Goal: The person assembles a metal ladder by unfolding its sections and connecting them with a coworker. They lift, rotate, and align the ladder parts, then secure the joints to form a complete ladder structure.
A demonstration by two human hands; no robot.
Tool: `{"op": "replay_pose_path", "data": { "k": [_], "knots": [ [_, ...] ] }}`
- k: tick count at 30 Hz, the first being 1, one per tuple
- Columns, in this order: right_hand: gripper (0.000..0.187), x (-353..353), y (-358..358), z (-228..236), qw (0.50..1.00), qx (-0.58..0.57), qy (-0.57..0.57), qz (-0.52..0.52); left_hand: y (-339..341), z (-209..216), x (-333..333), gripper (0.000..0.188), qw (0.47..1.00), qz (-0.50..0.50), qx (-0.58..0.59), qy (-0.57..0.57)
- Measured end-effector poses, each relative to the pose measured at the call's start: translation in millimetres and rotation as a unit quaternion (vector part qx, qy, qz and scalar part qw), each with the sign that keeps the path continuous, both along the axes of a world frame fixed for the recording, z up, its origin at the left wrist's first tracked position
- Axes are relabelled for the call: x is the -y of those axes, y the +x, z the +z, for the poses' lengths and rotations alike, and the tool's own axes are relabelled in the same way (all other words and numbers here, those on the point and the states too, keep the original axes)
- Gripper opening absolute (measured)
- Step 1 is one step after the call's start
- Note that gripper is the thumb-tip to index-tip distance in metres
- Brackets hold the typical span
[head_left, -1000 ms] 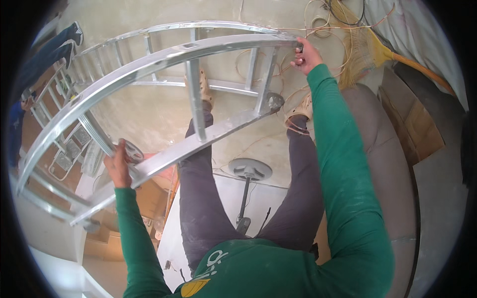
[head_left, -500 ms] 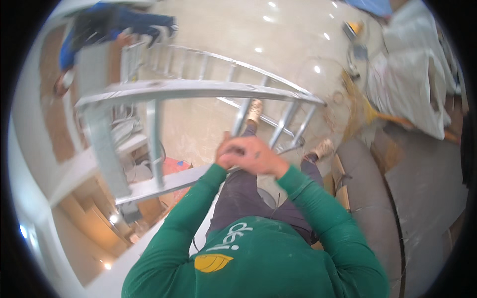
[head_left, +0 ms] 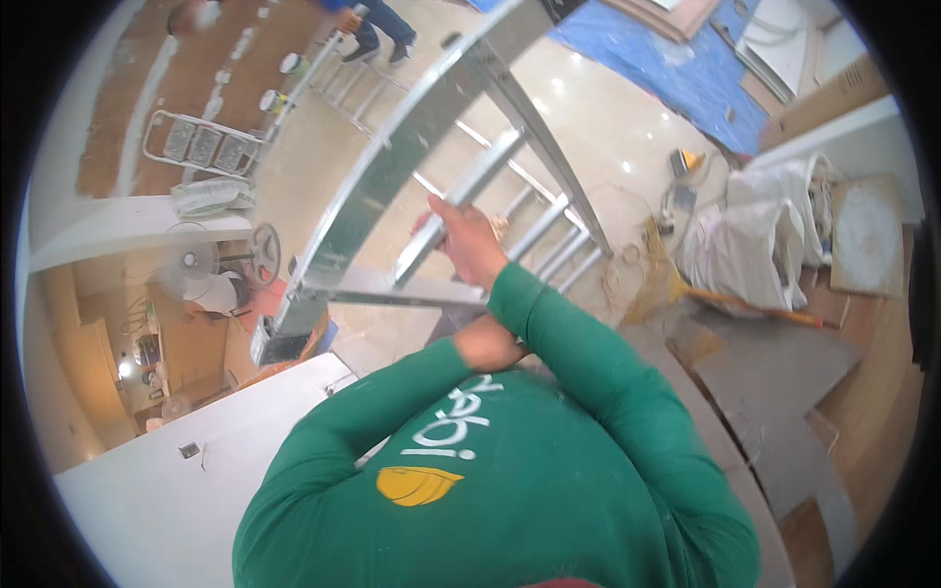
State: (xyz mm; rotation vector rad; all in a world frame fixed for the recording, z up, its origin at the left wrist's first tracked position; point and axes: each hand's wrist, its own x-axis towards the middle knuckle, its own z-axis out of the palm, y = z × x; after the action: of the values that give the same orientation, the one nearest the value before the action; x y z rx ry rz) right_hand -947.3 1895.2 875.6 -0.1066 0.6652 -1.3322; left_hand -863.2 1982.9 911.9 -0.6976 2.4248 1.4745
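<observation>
A metal stepladder (head_left: 371,201) stands in front of me, its rails slanting across the middle of the view. My right hand (head_left: 470,245) is closed around one of its rungs (head_left: 495,162), the thumb towards the far side. Closer to my body, at waist height, my left hand (head_left: 490,343) is blurred. It passes beneath my right forearm, which hides its fingers, so what it touches cannot be seen.
A white panel (head_left: 225,470) lies at my near left, with a fan (head_left: 188,260) beyond. White sacks (head_left: 750,245) and grey boards (head_left: 784,358) are on the right. Far left, another person (head_left: 382,29) stands by a ladder; a blue sheet (head_left: 657,69) covers floor at the back.
My hands were together before me; now they are apart, the right on the ladder rung and the left drawn back to my waist. The view has shifted, and the ladder appears at a steeper slant.
</observation>
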Motion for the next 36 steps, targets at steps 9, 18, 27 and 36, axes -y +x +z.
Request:
{"op": "replay_pose_path", "data": {
  "k": [9,18,27,36],
  "knots": [
    [0.044,-37.7,-12.8,26.0,0.997,-0.039,0.046,-0.046,132.7,244.2,88.0,0.061,0.924,0.150,0.090,-0.341],
    [0.050,-54.5,12.5,40.3,0.954,-0.162,0.127,-0.219,187.5,186.4,158.6,0.098,0.977,0.012,-0.018,0.210],
    [0.039,-151.3,-3.5,38.0,0.919,-0.215,0.112,-0.311,186.5,135.3,78.0,0.100,0.937,-0.103,-0.219,0.251],
    [0.044,-291.1,-8.3,74.5,0.786,-0.377,0.285,-0.398,127.0,134.2,-67.2,0.112,0.916,-0.219,-0.238,0.236]
  ]
}}
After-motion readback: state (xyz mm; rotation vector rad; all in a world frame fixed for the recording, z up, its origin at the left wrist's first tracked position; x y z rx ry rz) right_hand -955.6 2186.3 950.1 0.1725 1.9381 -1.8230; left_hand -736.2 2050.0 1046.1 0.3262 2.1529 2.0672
